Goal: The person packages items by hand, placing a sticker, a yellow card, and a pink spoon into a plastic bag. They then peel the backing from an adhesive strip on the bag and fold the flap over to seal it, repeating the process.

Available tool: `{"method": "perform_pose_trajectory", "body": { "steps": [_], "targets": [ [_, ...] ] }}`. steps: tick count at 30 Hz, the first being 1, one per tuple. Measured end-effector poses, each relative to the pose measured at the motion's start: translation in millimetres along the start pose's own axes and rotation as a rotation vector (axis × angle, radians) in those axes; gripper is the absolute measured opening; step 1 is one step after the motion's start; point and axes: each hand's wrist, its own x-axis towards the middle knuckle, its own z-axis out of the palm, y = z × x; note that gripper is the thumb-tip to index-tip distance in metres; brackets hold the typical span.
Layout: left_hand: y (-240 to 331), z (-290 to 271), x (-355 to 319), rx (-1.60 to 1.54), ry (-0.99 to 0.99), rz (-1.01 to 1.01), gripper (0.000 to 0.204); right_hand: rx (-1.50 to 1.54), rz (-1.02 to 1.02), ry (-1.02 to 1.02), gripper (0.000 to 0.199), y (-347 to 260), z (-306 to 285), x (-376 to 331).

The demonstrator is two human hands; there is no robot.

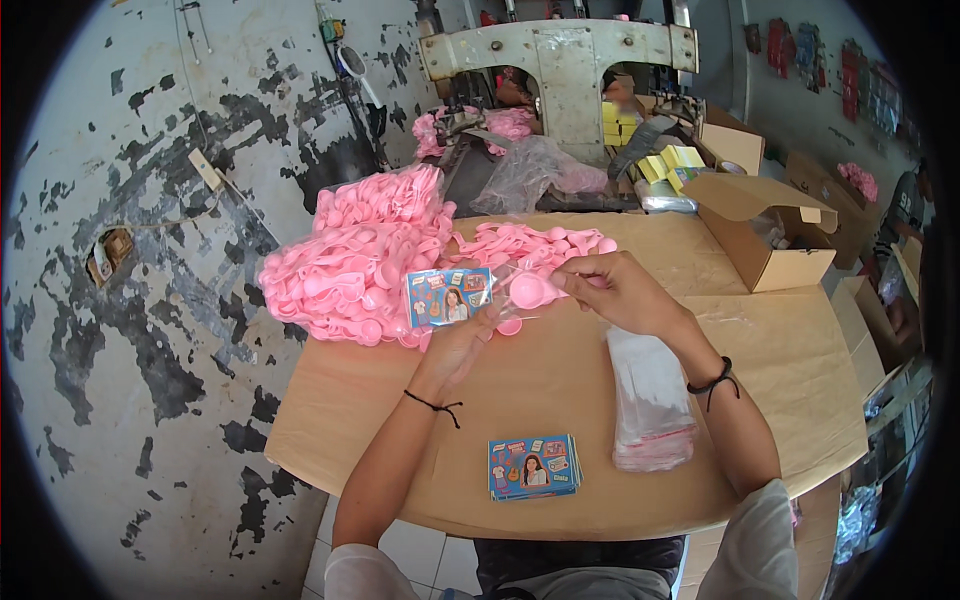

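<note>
My left hand (pixel 462 345) pinches a small clear plastic bag with a blue printed card (pixel 440 298) inside it. At the bag's right end, a pink plastic spoon (pixel 530 291) with a round bowl is in the pinched fingers of my right hand (pixel 625 290). The spoon overlaps the clear film; how far it is inside, I cannot tell. Behind my hands, loose pink spoons (pixel 520 243) lie spread beside a big bagged heap of the same spoons (pixel 340 280). Nearer me lie a stack of blue cards (pixel 533 468) and a stack of empty clear bags (pixel 648 400).
Brown paper covers the table (pixel 380 420). An open cardboard box (pixel 765 235) stands at the back right, near yellow boxes (pixel 672 163). A grey metal machine (pixel 560 60) rises behind crumpled clear plastic (pixel 540 172). A peeling wall (pixel 150 300) borders the left.
</note>
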Motion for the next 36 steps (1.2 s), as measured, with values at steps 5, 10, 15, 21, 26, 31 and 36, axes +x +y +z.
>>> {"method": "perform_pose_trajectory", "body": {
  "steps": [5,10,15,21,26,31,36],
  "targets": [
    [-7,24,-6,-0.082,0.027,-0.03,0.053,0.052,-0.093,-0.071,0.037,-5,9,-9],
    [-13,31,-10,-0.154,-0.197,-0.087,0.049,-0.176,-0.166,0.012,0.034,-18,9,-16],
    [-11,15,2,-0.15,0.061,-0.142,0.055,-0.123,-0.015,0.204,0.021,-53,-38,-34],
    [1,25,6,0.154,0.082,-0.25,0.054,-0.631,-0.257,0.353,0.02,-62,-53,-53],
    [-1,32,1,0.344,-0.035,-0.304,0.053,-0.618,-0.047,0.266,0.019,-83,-50,-52],
    [-4,64,-14,0.824,-0.294,0.107,0.063,-0.487,-0.13,0.304,0.023,-52,-14,-37],
    [-12,69,-17,0.844,-0.265,0.033,0.055,-0.415,-0.07,0.2,0.029,-43,13,-21]
  ]
}}
